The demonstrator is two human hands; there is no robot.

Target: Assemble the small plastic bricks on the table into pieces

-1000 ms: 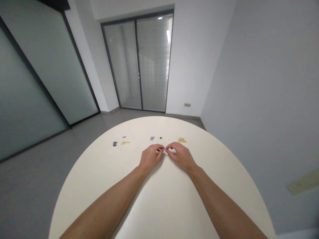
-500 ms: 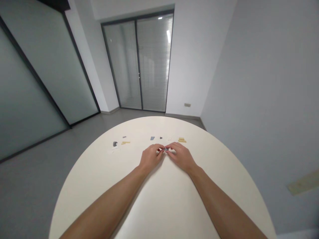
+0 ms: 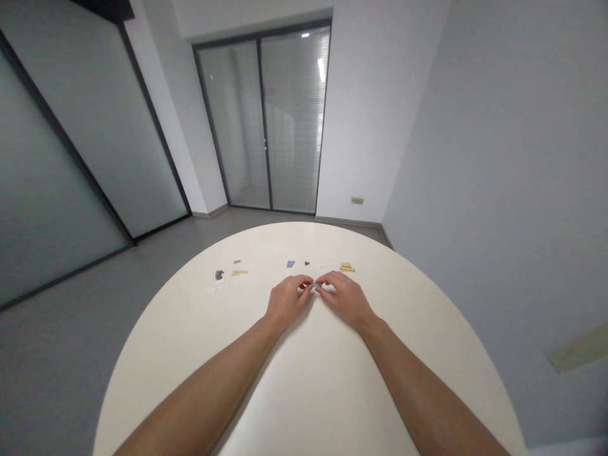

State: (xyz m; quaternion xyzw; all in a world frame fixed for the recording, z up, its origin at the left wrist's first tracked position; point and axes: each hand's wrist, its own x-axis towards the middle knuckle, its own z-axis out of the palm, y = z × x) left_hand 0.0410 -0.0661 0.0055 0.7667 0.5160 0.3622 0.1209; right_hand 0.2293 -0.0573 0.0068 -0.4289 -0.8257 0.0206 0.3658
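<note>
Between my fingertips, just above the white round table (image 3: 304, 392), is a small grey-blue piece (image 3: 316, 285); its kind is too small to make out. My left hand (image 3: 289, 299) pinches it from the left with thumb and forefinger. From the right, my right hand (image 3: 346, 299) closes its thumb and fingers on the same piece. The fingers cover most of it. Just beyond my hands lie a blue-grey flat piece (image 3: 291, 264) and a tiny dark piece (image 3: 306, 263).
Yellow strips (image 3: 347, 268) lie beyond my right hand, with small whitish bits (image 3: 323, 265) beside them. Farther left are a dark grey piece (image 3: 219, 275), more yellow strips (image 3: 239, 272) and a small grey piece (image 3: 237, 261). A glass door (image 3: 266, 126) stands behind the table.
The small piece between my fingertips looks slightly turned, showing a lighter face. Both hands stay in nearly the same place, and the pieces on the table have not moved.
</note>
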